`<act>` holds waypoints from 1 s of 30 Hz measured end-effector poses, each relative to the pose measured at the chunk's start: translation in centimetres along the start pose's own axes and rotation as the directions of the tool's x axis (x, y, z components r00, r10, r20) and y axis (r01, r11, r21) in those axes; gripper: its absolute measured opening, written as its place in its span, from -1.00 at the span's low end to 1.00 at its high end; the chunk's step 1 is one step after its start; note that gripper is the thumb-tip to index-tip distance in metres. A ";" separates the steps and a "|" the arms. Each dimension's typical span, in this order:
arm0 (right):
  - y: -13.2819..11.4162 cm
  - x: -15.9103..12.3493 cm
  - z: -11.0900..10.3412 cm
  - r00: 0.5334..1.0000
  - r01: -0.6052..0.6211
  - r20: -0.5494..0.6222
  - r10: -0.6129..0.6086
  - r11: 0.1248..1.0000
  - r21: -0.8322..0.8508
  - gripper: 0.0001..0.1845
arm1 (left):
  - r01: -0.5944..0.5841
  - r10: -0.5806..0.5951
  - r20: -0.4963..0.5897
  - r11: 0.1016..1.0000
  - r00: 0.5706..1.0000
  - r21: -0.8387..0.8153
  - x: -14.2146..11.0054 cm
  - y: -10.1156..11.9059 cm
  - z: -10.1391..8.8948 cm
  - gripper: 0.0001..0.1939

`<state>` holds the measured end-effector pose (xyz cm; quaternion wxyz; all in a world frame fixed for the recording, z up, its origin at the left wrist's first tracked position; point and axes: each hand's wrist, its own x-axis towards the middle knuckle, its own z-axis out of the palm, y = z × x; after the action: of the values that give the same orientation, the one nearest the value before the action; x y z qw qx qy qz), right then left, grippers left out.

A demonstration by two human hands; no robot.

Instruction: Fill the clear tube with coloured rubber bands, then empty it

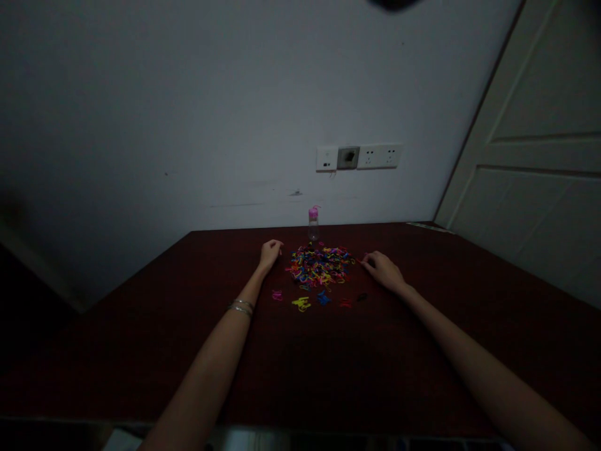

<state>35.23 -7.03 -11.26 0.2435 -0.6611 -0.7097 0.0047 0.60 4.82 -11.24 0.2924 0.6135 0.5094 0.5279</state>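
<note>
A heap of small coloured plastic clips lies on the dark red table between my hands. My right hand is at the heap's right edge, its fingertips pinched on a small red clip. Left of the heap, my left hand rests on the table with its fingers loosely curled and nothing visible in them. Nearer to me lie small separate groups by colour: pink clips, yellow clips, blue clips, red clips and a dark piece.
Behind the heap stands a clear bottle with a pink cap. The table meets a pale wall with sockets at the back. A panelled door rises along the right side.
</note>
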 end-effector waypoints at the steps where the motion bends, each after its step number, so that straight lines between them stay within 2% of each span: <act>1: 0.1 0.0 -0.1 1.000 0.004 0.002 -0.004 1.000 0.019 -0.79 | -0.003 0.003 0.001 1.000 1.000 0.000 0.1 -0.1 0.0 -0.77; 5: -0.4 0.0 -1.4 0.995 0.089 0.023 -0.095 0.982 0.168 -0.81 | -0.004 0.004 0.007 1.000 1.000 -0.003 0.3 -0.3 0.1 -0.77; 8: -2.2 -0.5 -3.3 0.964 0.167 0.144 -0.224 0.929 0.331 -0.79 | -0.017 0.017 0.009 1.000 1.000 0.002 0.3 -0.2 0.1 -0.78; 9: -3.0 -0.8 -4.0 0.935 0.186 0.213 -0.284 0.903 0.387 -0.78 | -0.021 0.021 0.009 1.000 1.000 0.006 0.2 -0.2 0.1 -0.78; 12: -5.4 -1.7 -5.4 0.787 0.247 0.393 -0.475 0.827 0.505 -0.76 | -0.020 0.020 0.006 1.000 1.000 0.008 0.1 0.0 0.0 -0.79; 14: -6.5 -2.2 -5.7 0.738 0.251 0.443 -0.508 0.817 0.519 -0.76 | -0.009 0.009 0.004 1.000 1.000 0.004 0.0 0.1 0.0 -0.79; 16: -6.7 -2.3 -5.5 0.758 0.222 0.454 -0.469 0.840 0.496 -0.75 | -0.004 0.004 0.002 1.000 1.000 0.002 -0.1 0.2 0.1 -0.79; 19: -5.4 -1.8 -5.1 0.852 0.166 0.390 -0.349 0.887 0.431 -0.75 | 0.001 -0.001 0.001 1.000 1.000 0.006 -0.2 0.4 0.1 -0.80; 22: -2.4 -0.7 -4.5 0.964 0.090 0.211 -0.162 0.945 0.313 -0.75 | 0.010 -0.010 0.002 1.000 1.000 0.009 -0.2 0.5 0.1 -0.81; 23: -1.3 -0.4 -4.3 0.985 0.063 0.140 -0.103 0.963 0.261 -0.75 | 0.012 -0.012 0.001 1.000 1.000 0.007 -0.2 0.6 0.1 -0.81; 27: 2.5 0.4 -2.8 1.000 -0.005 -0.005 0.005 0.996 0.091 -0.68 | 0.015 -0.014 0.004 1.000 1.000 -0.022 -0.2 0.7 0.2 -0.81; 30: 3.4 0.5 -1.6 0.999 -0.036 -0.031 0.037 0.999 0.035 -0.60 | 0.021 -0.021 0.006 0.999 1.000 -0.029 -0.2 0.7 0.2 -0.81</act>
<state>39.00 -6.66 -10.76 0.2660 -0.6697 -0.6933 0.0112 1.05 4.42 -10.74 0.3082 0.6054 0.5073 0.5302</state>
